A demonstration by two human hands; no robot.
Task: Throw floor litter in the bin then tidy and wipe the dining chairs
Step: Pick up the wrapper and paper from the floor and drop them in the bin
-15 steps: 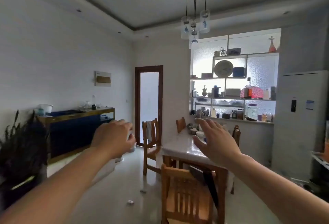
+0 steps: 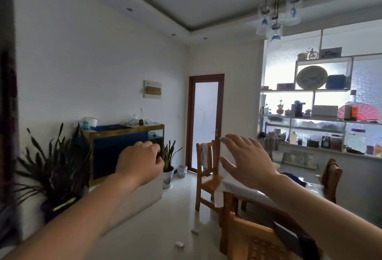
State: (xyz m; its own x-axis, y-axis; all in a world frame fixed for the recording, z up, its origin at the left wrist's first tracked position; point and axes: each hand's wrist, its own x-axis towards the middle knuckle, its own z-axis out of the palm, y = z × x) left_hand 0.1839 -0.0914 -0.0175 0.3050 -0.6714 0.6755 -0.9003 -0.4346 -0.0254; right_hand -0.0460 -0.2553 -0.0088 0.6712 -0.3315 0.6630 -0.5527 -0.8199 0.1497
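Observation:
Two bits of crumpled litter lie on the pale floor, one [image 2: 179, 245] near the bottom middle and a smaller one [image 2: 194, 231] just beyond it. A small bin [image 2: 182, 171] stands by the far door. Wooden dining chairs surround the white-topped table [image 2: 237, 188]: one [image 2: 206, 174] at the far end with a cloth over its back, one [image 2: 256, 241] nearest me, one [image 2: 331, 179] at the right. My left hand [image 2: 140, 164] is raised with fingers curled, holding nothing I can see. My right hand [image 2: 246, 158] is raised with fingers spread and straight.
A dark aquarium cabinet [image 2: 124, 148] lines the left wall, with a large plant [image 2: 55, 169] in front and a potted plant [image 2: 169, 166] beside it. A glass shelf wall [image 2: 320, 115] fills the right. A pendant lamp [image 2: 277, 16] hangs over the table.
The view has swung left and slightly up, so the table and shelves sit further right. Both hands stay raised in front; the left hand's fingers remain curled.

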